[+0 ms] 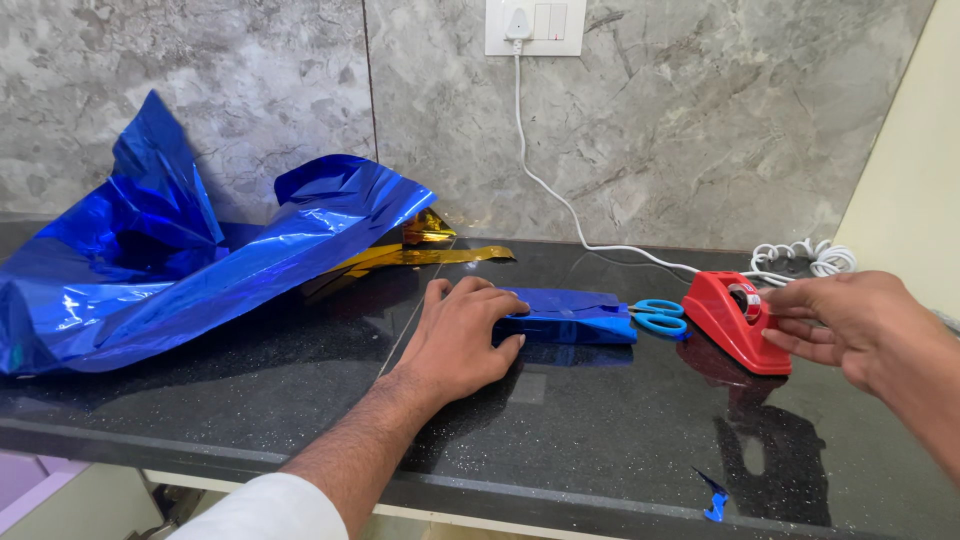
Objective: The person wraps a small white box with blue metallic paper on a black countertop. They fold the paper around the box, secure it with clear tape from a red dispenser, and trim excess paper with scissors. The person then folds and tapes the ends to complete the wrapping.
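Note:
A small box wrapped in shiny blue foil lies on the black stone counter. My left hand rests flat on its left end and presses it down. To the right stands a red tape dispenser. My right hand is at the dispenser's right side, with its fingertips at the tape roll. Whether the fingers pinch tape I cannot tell.
Blue-handled scissors lie between the box and the dispenser. A large crumpled sheet of blue foil covers the counter's left, with gold foil behind it. A white cable runs from a wall socket to a coil. A blue foil scrap sits near the front edge.

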